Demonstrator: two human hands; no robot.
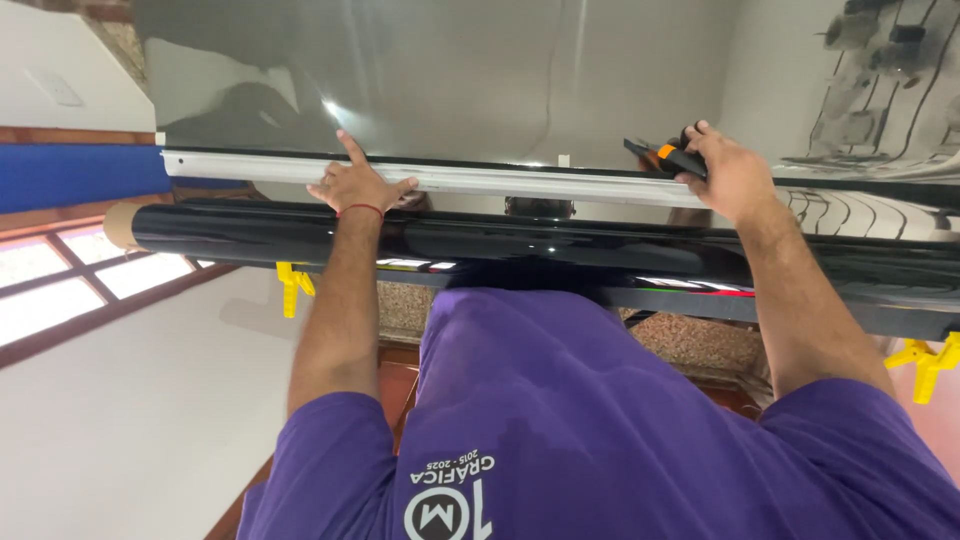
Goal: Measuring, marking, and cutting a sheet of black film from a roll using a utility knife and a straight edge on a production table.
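My left hand (355, 185) lies flat with its fingers spread on the pale frame strip (500, 182) at the near edge of a large reflective glass pane (450, 80). Its forefinger reaches onto the glass, and a red cord circles the wrist. My right hand (730, 172) grips a black and orange utility knife (668, 156), whose tip rests at the same edge of the pane, further right. A long roll of glossy black film (560, 250) on a cardboard core (118, 226) lies across in front of me, under both forearms.
Yellow clamps sit below the roll at the left (292, 286) and at the far right (930, 362). My purple shirt (560, 430) fills the bottom of the view. A window (90, 280) and a white wall are at the left. The pane mirrors roofing at top right.
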